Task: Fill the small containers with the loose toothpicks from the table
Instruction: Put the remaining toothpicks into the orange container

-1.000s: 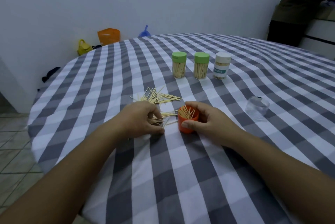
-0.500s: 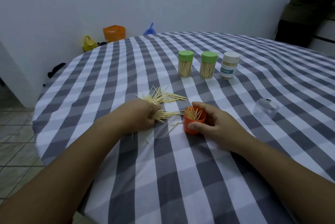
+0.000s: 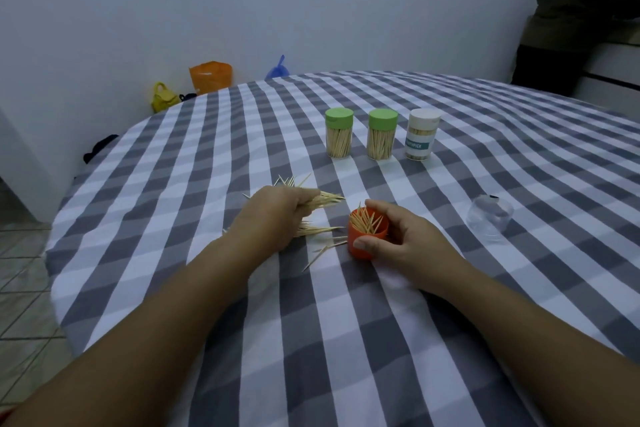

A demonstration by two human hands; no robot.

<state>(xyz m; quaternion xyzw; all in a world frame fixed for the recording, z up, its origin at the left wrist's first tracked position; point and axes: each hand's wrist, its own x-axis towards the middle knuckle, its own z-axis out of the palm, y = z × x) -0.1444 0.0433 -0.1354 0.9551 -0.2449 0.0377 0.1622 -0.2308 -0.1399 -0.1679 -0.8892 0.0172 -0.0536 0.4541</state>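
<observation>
The left hand grips a bundle of toothpicks, its fingers curled round them, their tips pointing toward the right. More loose toothpicks lie on the checked table just under and beside it — a few stray ones near the orange container. The right hand holds that container upright, thumb and fingers round its wall; toothpicks stand inside. Farther back stand two green-lidded jars and a white-lidded jar, all filled. A clear lid rests well to the right.
</observation>
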